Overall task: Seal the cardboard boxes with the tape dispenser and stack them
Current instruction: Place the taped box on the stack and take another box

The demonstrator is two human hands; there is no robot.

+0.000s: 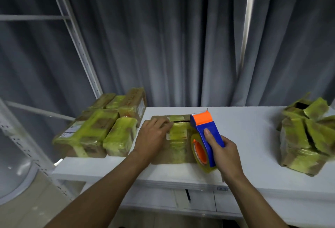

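A cardboard box (178,138) lies at the middle of the white surface (248,137). The left hand (152,137) presses its top flap with flat fingers. The right hand (224,153) grips the tape dispenser (204,125), fingers wrapped around its blue handle, on the box's right side. Taped boxes (94,133) sit at the left.

One head-worn camera looks forward and down, close over the white table (253,137). A grey curtain (163,37) hangs behind the table.
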